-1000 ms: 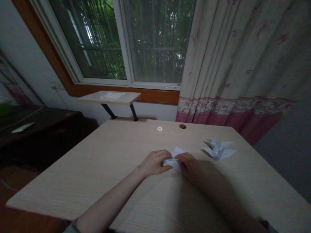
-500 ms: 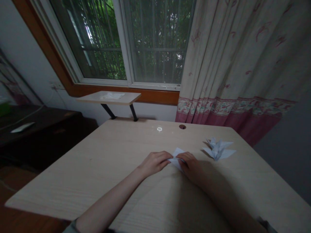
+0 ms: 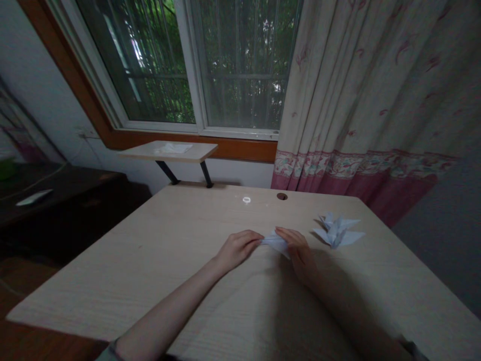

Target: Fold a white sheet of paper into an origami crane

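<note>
Because the light is dim and the folded white paper (image 3: 276,242) is small in view, its exact fold is hard to make out, but it sits between both hands, just over the pale wood-grain counter (image 3: 112,265). The left hand (image 3: 237,249) comes in from the near left, its fingers closed on the paper's left end. The right hand (image 3: 296,252) stands more upright, its fingers pinching the right end at the tips. An even pinch from both sides would likely serve best here, with the paper held steady and its edges lined up before any crease is pressed, since a slip at either end could skew the fold. Just right of the right hand, and not touching it, lies a white origami crane (image 3: 337,232) with its wings spread. A round hole (image 3: 281,196) pierces the counter near its far edge. Beyond stand a small wall shelf (image 3: 169,151), a barred window (image 3: 240,65) and a floral curtain (image 3: 361,100).
</note>
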`<control>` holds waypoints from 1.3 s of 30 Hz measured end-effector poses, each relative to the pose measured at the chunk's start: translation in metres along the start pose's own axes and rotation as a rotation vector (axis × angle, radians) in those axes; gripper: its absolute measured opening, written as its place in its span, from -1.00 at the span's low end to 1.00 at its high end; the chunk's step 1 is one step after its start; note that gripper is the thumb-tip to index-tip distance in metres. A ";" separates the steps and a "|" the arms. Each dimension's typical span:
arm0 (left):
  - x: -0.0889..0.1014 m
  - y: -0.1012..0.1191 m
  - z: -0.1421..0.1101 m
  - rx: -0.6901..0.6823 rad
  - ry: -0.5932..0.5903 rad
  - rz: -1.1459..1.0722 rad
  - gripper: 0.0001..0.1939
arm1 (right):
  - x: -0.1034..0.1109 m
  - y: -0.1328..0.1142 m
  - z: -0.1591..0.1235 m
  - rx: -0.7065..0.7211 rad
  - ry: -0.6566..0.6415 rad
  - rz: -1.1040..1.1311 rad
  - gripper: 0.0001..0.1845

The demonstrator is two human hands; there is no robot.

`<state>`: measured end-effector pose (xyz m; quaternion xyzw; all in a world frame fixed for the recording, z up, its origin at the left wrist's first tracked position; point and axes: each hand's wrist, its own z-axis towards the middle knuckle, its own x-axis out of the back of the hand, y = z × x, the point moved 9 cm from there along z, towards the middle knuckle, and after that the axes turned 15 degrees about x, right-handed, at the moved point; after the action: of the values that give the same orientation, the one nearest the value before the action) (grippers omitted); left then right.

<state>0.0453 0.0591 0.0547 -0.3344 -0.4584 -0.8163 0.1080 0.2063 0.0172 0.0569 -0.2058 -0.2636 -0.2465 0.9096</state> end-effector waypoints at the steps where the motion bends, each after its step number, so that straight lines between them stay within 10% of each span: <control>1: 0.001 -0.001 0.000 0.013 0.009 -0.018 -0.80 | 0.002 0.000 0.000 0.013 0.018 -0.014 -0.50; 10: 0.004 -0.037 0.007 0.390 0.104 -0.316 -0.82 | 0.020 -0.004 0.001 0.004 0.188 -0.275 -0.52; 18: -0.021 -0.062 0.008 0.638 -0.041 -0.724 -0.58 | 0.017 -0.024 0.004 0.077 0.133 -0.454 -0.57; 39: -0.013 -0.042 0.008 0.417 -0.068 -0.143 -0.77 | -0.031 -0.004 -0.003 0.024 -0.304 -0.206 -0.58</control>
<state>0.0386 0.0873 0.0204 -0.2990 -0.6430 -0.6977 0.1012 0.1824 0.0231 0.0377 -0.2020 -0.4205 -0.3013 0.8316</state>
